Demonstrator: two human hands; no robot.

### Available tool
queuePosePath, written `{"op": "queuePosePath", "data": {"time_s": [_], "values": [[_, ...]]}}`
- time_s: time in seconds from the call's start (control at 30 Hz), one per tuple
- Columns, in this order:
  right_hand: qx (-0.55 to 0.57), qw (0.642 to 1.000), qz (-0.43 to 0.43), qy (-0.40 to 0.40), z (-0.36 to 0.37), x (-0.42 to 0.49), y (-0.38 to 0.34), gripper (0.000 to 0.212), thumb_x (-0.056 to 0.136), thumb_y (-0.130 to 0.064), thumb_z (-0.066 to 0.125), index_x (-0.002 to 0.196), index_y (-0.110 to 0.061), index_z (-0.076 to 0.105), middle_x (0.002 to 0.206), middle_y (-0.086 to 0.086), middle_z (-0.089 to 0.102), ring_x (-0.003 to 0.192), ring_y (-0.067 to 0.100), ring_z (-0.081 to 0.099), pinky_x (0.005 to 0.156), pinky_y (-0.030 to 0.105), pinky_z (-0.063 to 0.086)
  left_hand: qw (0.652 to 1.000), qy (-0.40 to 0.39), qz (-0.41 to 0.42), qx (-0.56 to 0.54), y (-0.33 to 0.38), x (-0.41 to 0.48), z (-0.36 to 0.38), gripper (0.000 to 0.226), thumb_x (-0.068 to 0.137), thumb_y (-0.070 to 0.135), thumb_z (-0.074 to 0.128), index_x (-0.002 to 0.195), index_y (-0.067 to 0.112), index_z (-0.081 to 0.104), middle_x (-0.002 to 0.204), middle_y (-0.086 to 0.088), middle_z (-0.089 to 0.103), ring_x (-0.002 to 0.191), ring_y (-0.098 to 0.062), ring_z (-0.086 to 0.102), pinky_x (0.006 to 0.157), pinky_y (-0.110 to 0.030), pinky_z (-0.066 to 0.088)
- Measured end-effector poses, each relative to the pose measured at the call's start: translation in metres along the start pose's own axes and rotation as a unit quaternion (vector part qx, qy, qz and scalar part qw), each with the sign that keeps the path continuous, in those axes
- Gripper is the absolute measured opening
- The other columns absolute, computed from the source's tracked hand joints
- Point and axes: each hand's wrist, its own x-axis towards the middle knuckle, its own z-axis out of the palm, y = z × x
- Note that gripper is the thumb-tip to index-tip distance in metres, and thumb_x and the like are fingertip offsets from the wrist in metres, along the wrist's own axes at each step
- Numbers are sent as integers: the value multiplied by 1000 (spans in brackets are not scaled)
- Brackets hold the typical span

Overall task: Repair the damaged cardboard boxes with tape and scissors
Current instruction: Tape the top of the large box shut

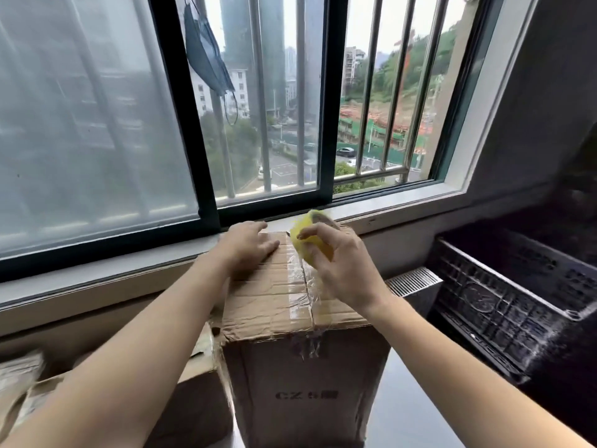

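A tall brown cardboard box (pixel 268 305) stands upright under the window, its creased top flaps closed and a strip of clear tape (pixel 302 286) running along the centre seam. My left hand (pixel 245 247) lies flat on the far left part of the box top, fingers straight, pressing the flap down. My right hand (pixel 342 263) grips a yellow roll of tape (pixel 310 240) over the far end of the seam, and the tape runs from the roll down onto the box. No scissors are in view.
Another cardboard box (pixel 193 399) sits lower at the left, against the tall one, with more cardboard at the far left edge. A black plastic crate (pixel 504 295) stands at the right. The window sill (pixel 403 202) and barred window lie just behind the box.
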Motion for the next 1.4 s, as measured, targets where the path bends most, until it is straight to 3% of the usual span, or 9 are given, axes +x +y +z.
{"op": "queuePosePath", "data": {"time_s": [0.1,0.2,0.4,0.6,0.73,0.87,1.13,1.27,1.4], "values": [[-79,996,-47,10,7,-2,6,14,91,-3,65,99,-10,73,97,-1,74,95,-19,47,91,8,37,998,-39,-6,-42,-8,9,5,65,94,58,51,143,15,48,146,-8,52,133,-28,48,109,-33,38],[-114,993,-30,7,11,2,17,15,91,-10,63,99,-18,72,96,-6,74,96,9,64,98,36,42,999,-17,-3,-50,-11,7,7,60,92,57,55,133,13,57,134,-12,59,123,-31,55,100,-33,43],[-251,966,-41,-49,9,7,25,20,85,-14,64,100,-25,70,104,-10,73,105,19,64,99,34,23,999,-1,-27,-39,-16,-3,7,47,90,59,57,105,14,60,116,-12,66,107,-31,59,79,-30,40],[-271,954,-25,-130,-1,19,34,56,83,-41,19,103,-23,69,109,-6,71,111,23,58,112,43,19,998,40,-55,8,-3,-18,11,49,88,65,55,89,17,51,107,-11,66,104,-32,57,77,-33,40],[-268,952,-26,-148,-11,29,52,33,94,-29,39,106,-23,68,112,-4,70,114,25,57,114,45,18,994,44,-86,50,13,-33,19,53,88,73,46,92,20,50,112,-11,64,108,-32,57,83,-37,44],[-240,954,-57,-170,-23,35,66,31,88,-29,41,103,-23,68,109,-4,70,108,26,58,111,43,20,986,10,-148,75,22,-52,14,62,90,74,37,114,20,59,124,-7,62,117,-29,56,87,-39,44],[-191,954,-160,-169,-28,43,83,15,93,-13,58,98,-25,66,99,-6,69,94,28,61,100,43,24,951,-60,-279,122,65,-103,2,64,97,69,28,124,18,56,127,-5,61,119,-27,55,81,-35,38],[-174,954,-184,-161,-32,40,87,17,93,-14,60,102,-27,66,99,-5,69,91,28,62,102,47,28,934,-111,-305,149,93,-128,-5,55,103,57,25,132,22,56,129,-6,59,121,-28,54,92,-38,43],[-175,956,-190,-142,-34,34,92,19,93,-14,60,103,-29,66,94,-6,69,90,26,63,101,48,30,908,-172,-367,107,104,-141,-17,70,96,70,27,101,8,61,94,-12,67,88,-29,66,87,-37,50]]}}
